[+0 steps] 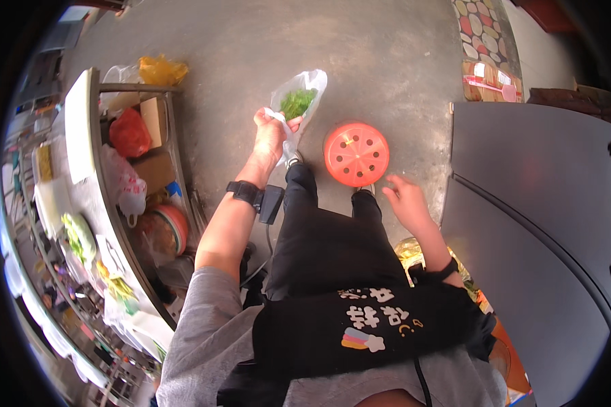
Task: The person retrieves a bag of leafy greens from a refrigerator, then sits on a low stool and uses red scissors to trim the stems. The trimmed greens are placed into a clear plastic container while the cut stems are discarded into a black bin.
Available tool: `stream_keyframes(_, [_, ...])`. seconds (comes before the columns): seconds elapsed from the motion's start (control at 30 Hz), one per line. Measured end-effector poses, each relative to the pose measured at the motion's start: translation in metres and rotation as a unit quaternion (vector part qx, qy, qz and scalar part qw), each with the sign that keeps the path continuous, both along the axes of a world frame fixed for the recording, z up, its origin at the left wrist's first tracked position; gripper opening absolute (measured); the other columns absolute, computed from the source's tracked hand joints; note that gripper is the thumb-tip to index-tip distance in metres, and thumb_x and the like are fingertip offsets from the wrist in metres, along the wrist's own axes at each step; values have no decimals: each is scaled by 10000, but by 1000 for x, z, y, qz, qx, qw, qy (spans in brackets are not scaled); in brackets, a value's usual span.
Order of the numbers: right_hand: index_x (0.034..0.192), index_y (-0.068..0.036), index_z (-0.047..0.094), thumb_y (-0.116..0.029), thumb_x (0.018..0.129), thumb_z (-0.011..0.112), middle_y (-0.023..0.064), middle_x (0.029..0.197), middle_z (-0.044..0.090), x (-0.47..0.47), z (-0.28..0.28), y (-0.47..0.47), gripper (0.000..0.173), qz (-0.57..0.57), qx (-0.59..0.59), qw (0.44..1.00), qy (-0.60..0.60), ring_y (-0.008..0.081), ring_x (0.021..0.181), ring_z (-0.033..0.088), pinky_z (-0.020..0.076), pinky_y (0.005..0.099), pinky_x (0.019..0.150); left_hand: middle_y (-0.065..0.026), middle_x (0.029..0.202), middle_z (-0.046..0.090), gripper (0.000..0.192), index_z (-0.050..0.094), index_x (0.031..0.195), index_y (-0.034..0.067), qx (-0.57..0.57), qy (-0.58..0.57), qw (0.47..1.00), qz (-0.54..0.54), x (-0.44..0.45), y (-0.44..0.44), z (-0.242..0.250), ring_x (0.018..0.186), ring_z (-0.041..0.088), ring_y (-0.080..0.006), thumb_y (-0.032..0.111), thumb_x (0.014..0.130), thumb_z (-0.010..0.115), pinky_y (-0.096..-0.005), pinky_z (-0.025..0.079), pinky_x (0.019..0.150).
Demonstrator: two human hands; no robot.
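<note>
My left hand [275, 133] grips the mouth of a thin, whitish plastic bag [313, 84]. Leafy green herbs [298, 103] show inside it; their exact kind I cannot tell. The bag hangs out in front of me over the concrete floor. Fingers slightly apart, my right hand [406, 201] holds nothing. It is just to the lower right of a round red plastic stool [357, 154], whose top has several round holes. Whether the fingertips touch the stool's rim is not clear, though a small gap appears between them.
To my left runs a worktable [117, 244] with vegetables on top and bags on its lower shelf. A yellow plastic bag [163, 70] lies by its far end. A large dark grey cabinet or refrigerator [529, 203] flanks my right. Beyond it is a pebble-patterned mat [483, 30].
</note>
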State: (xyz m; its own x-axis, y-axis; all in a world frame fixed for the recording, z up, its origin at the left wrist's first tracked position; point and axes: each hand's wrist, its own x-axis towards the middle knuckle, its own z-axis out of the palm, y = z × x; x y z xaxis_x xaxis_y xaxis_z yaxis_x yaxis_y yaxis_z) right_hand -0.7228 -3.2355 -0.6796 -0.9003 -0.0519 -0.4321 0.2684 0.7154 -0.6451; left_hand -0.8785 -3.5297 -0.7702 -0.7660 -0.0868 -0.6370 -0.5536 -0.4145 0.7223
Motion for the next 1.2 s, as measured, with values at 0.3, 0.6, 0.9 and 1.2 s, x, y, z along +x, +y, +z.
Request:
stream_keyframes(0.3, [1066, 18, 633, -137, 849, 674, 204, 948, 660, -11, -75, -66, 271, -105, -3, 984, -144, 322, 782, 660, 522, 395, 700, -88, 1531, 232, 671, 103, 1424, 104, 74, -53, 996, 17, -84, -41, -171, 1105, 597, -394, -42, 897, 493, -474, 435, 1005])
stream_keyframes(0.6, [1090, 18, 627, -149, 871, 656, 201, 993, 663, -20, -129, -103, 277, -127, -15, 959, -251, 315, 845, 667, 527, 389, 753, -164, 1365, 466, 807, 161, 1462, 33, 48, -239, 969, -31, -93, -78, -316, 1104, 592, -257, 67, 843, 677, -415, 358, 1036])
stream_keyframes(0.9, [1088, 17, 623, -155, 880, 644, 206, 1003, 660, -42, -139, -114, 270, -93, 3, 961, -261, 331, 868, 662, 525, 392, 771, -64, 1278, 577, 765, 262, 1467, 75, -37, -212, 968, -131, -143, -110, -322, 1170, 519, -213, 208, 850, 693, -515, 307, 1046])
stream_keyframes(1.2, [1071, 27, 621, -163, 873, 643, 211, 989, 658, -82, -108, -142, 275, -39, 12, 977, -211, 343, 845, 659, 519, 412, 765, -74, 1191, 597, 693, 402, 1414, 64, -90, -254, 917, -293, -91, -137, -289, 1088, 538, -181, 254, 820, 705, -419, 429, 915])
